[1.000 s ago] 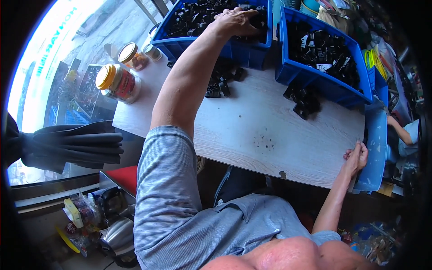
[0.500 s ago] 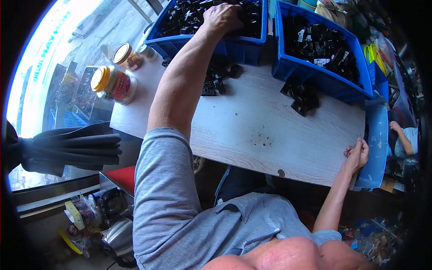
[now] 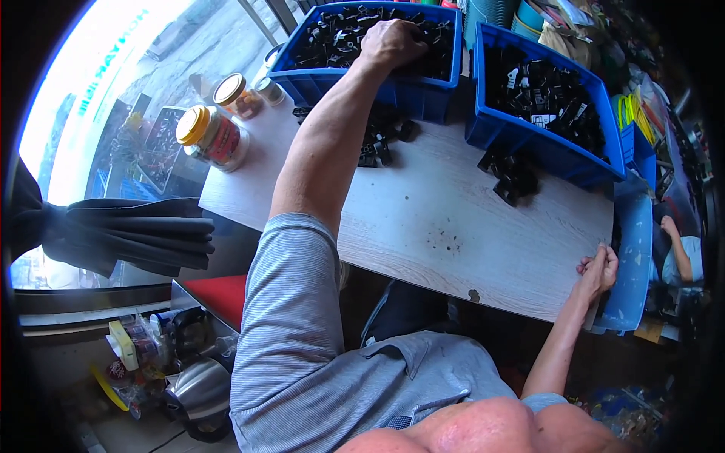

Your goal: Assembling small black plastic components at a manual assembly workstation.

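Note:
My left hand reaches into the left blue bin, which is filled with small black plastic parts. Its fingers bend down among the parts, and their tips are hidden, so its grip does not show. By the right end of the table, my right hand rests near the edge, beside a light-blue container. Thumb and fingers there are pinched together; whatever may be between them is too small to make out.
A second blue bin of black parts stands at the right. Loose black parts lie in two piles before the bins. Two jars with yellow lids stand at the table's left. Another person's arm shows at the far right.
The whole view has shifted slightly, so things sit lower and further right. My left hand remains in the left bin, and my right hand stays pinched at the table's right edge.

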Demonstrator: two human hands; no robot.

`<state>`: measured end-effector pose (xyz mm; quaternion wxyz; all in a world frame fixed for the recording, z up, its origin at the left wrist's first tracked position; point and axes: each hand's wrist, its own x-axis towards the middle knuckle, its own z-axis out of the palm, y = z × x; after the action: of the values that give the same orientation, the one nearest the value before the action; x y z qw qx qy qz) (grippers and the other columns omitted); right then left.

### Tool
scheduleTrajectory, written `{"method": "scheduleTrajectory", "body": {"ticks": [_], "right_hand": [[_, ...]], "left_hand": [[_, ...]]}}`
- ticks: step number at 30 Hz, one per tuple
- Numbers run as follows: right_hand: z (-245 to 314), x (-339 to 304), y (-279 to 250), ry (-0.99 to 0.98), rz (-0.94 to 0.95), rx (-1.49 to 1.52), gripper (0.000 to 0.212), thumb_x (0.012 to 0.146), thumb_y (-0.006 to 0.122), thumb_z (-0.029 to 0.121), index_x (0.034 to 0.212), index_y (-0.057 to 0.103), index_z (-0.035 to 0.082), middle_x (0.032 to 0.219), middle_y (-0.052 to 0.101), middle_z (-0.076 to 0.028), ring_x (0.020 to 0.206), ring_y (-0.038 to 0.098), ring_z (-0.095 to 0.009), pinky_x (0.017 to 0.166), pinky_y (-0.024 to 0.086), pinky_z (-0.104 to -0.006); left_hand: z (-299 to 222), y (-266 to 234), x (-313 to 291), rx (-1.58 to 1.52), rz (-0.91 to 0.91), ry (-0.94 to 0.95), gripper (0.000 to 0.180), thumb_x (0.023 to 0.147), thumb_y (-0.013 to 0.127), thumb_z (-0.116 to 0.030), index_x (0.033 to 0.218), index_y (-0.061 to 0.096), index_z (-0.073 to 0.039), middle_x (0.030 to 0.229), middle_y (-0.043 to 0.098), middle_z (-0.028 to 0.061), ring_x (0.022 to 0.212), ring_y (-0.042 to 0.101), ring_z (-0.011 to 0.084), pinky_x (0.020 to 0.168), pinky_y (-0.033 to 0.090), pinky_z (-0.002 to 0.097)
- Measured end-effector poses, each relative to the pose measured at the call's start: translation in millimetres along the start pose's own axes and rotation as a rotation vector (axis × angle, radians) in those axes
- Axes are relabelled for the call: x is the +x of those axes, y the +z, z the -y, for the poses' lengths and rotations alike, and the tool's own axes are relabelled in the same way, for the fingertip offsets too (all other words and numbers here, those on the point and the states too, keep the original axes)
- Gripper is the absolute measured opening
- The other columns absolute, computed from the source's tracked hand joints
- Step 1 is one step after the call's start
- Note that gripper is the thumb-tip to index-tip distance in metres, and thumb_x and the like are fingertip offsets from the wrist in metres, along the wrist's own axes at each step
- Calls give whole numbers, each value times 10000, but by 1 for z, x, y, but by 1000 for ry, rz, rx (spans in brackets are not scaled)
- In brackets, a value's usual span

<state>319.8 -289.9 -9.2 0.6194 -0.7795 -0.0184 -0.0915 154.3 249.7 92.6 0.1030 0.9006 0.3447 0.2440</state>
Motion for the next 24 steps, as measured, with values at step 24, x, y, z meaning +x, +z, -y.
{"method": "scheduleTrajectory", "body": {"ticks": [24], "right_hand": [[-1,3,-4,-4,42,21,258,951,707,281,1039,670,42,604,551,-12,581,602,-100,500,496,-225]], "left_hand": [[56,-1,-188,-6,-483,-59,280,817,763,-284,1059,757,-144,1272,645,158,1177,607,363,956,514,462]]}}
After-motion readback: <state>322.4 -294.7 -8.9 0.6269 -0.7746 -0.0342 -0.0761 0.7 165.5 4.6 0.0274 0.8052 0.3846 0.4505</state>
